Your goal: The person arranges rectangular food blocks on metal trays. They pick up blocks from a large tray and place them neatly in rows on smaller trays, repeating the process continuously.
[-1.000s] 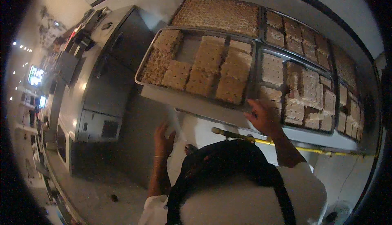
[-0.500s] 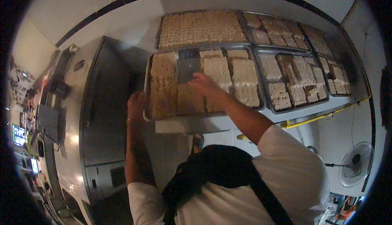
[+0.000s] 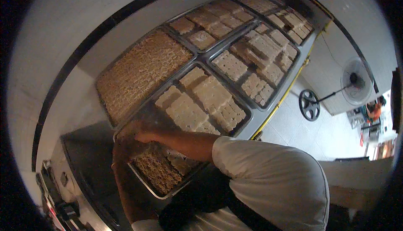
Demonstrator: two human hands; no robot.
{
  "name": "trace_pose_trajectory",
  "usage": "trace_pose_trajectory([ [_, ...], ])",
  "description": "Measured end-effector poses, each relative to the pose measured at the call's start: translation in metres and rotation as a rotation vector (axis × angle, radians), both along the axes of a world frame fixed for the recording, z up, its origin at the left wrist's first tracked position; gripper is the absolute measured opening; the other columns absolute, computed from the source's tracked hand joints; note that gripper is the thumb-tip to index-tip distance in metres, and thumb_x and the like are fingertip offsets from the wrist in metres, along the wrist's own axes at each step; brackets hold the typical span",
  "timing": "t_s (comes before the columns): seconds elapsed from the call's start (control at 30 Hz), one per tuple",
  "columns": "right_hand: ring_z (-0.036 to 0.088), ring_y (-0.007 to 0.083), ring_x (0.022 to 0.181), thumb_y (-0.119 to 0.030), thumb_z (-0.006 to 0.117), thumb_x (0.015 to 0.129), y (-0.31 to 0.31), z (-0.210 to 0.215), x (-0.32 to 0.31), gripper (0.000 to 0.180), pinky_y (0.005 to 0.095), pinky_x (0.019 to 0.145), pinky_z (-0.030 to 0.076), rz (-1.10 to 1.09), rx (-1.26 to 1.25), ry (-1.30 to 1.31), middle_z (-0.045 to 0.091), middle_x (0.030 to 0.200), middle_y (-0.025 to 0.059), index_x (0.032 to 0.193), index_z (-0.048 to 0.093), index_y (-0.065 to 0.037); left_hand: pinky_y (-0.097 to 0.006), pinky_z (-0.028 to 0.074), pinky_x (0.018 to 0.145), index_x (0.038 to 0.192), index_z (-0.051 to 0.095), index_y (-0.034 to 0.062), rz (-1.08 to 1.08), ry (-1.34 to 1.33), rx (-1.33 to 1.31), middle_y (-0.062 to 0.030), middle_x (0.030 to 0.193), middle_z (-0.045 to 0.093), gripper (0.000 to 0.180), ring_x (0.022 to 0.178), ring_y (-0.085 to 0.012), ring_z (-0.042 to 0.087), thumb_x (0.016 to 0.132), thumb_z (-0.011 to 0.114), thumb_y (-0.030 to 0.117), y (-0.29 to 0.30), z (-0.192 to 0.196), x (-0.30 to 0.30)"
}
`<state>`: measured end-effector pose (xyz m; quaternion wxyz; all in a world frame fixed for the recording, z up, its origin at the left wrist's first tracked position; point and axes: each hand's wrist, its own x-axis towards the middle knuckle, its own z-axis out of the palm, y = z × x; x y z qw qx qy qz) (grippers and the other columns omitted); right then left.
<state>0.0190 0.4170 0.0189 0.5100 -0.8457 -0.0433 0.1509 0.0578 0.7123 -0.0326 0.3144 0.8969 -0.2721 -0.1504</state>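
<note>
A metal tray (image 3: 142, 182) of baked slabs lies in front of me. Pale slabs dotted with small holes (image 3: 187, 113) fill its right part, some stacked. Rough brown pieces (image 3: 155, 172) sit at its near left end. My left hand (image 3: 123, 145) is at the tray's left edge, dark and blurred, with its fingers not distinct. Close beside it, my right hand (image 3: 145, 133) reaches across the tray over its left part. Shadow and blur hide the right fingers, and whether either hand holds anything does not show.
Behind lies a tray covered in brown baked pieces (image 3: 145, 71). More trays with slabs (image 3: 231, 65) continue to the right. A yellow rail (image 3: 270, 117) runs along the counter's front edge. A standing fan (image 3: 354, 80) is at right, a dark cabinet (image 3: 79, 147) at left.
The view has swung right and turned. My right hand has moved from the tray's bare patch to its left side, close to my left hand, which stays near the left edge.
</note>
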Motion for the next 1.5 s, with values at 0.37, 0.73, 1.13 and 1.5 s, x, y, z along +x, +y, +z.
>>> trace_pose_trajectory([
  [0.37,0.068,0.0432,0.107,-0.033,0.071,0.086,0.021,0.029,-0.017,0.077,0.0509,0.091,0.055,-0.253,-0.071,-0.135,0.064,0.126,0.0309,0.152,0.043,-0.005,-0.053,0.036,0.117,0.148,0.052,0.0117,-0.076,-0.269,0.136,-0.015,0.155,0.045,0.053,0.144,-0.0386,0.04,0.098,0.059,0.028,-0.02,-0.009,0.009],
  [0.73,0.064,0.0485,0.114,-0.029,0.059,0.094,-0.075,0.052,-0.056,0.063,0.0506,0.099,0.053,-0.293,-0.297,0.008,0.066,0.12,0.0302,0.15,0.046,-0.004,-0.06,0.044,0.108,0.149,0.053,0.0159,0.311,0.146,0.05,-0.0264,0.155,0.045,0.049,0.127,-0.0499,0.057,0.105,0.053,0.036,-0.198,0.093,-0.054],
  [1.13,0.041,0.0464,0.139,-0.036,0.076,0.086,-0.066,0.024,-0.094,0.08,0.0649,0.112,0.038,0.114,-1.075,-0.387,0.04,0.158,0.0181,0.154,0.042,-0.013,-0.044,0.055,0.092,0.139,0.057,0.0016,0.209,-0.123,-0.288,-0.0233,0.114,0.072,0.046,0.105,-0.0351,0.071,0.101,0.064,0.028,-0.121,0.066,-0.053],
  [1.5,0.056,0.0446,0.13,-0.043,0.073,0.089,0.007,0.071,-0.005,0.086,0.0502,0.11,0.045,0.041,-0.439,-0.088,0.058,0.138,0.0298,0.15,0.038,0.005,-0.046,0.054,0.089,0.122,0.07,0.007,0.515,-0.207,-0.157,-0.0229,0.108,0.072,0.027,0.102,-0.0412,0.07,0.1,0.061,0.021,-0.025,0.088,-0.041],
])
